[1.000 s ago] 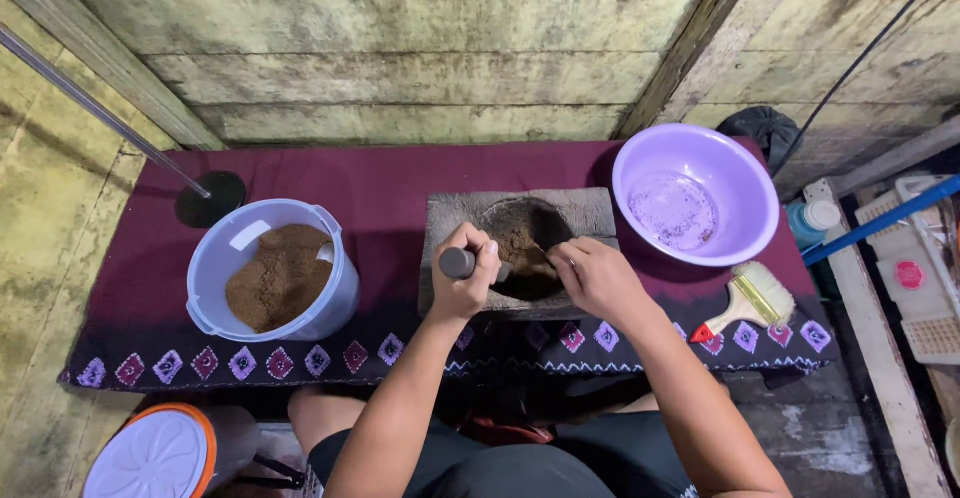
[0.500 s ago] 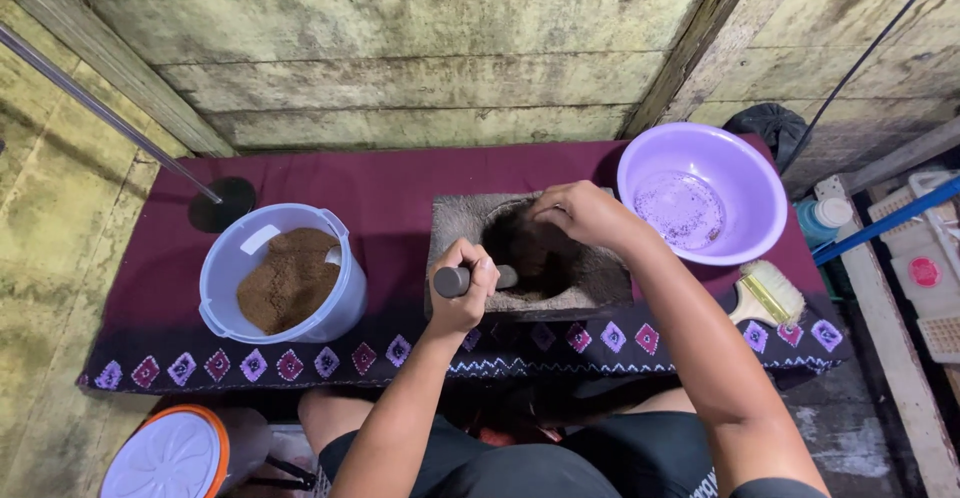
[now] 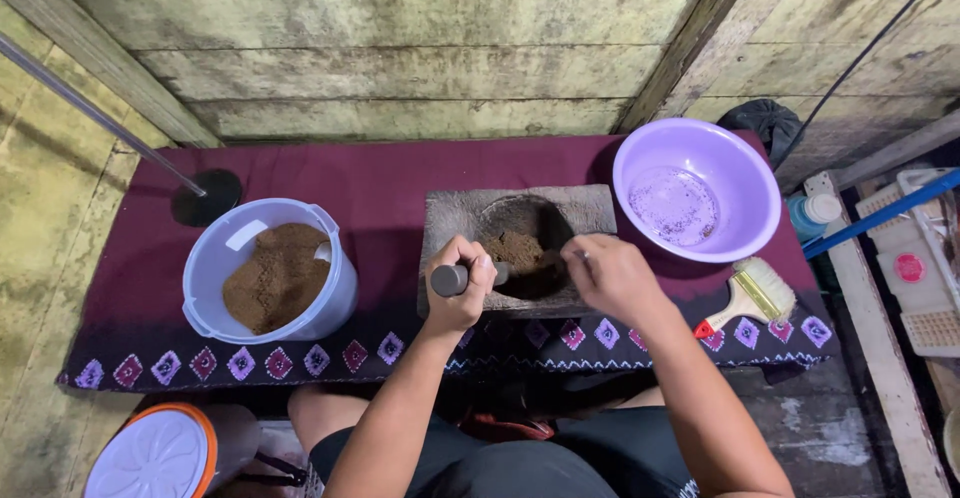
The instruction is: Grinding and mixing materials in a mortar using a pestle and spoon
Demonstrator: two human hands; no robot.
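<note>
From the head view, the left hand (image 3: 460, 283) sits just below centre frame, fingers wrapped tight around a dark grey cylindrical stone pestle (image 3: 452, 279), whose round end pokes out to the left of the fist. The pestle lies across the near rim of the rectangular grey stone mortar (image 3: 455, 220) in the middle of the frame, and a mound of brown ground paste (image 3: 515, 250) fills its hollow. The right hand (image 3: 610, 276) hovers at the hollow's right edge, fingers bunched together, tips pinched at the paste's rim; whether anything is between them I cannot tell. Left of centre stands a pale blue plastic bucket (image 3: 205, 263) holding brown powder. Upper right, a lilac plastic basin (image 3: 740, 173); just below it, a wooden-handled brush (image 3: 752, 296) lies on the maroon patterned cloth (image 3: 380, 173).
</note>
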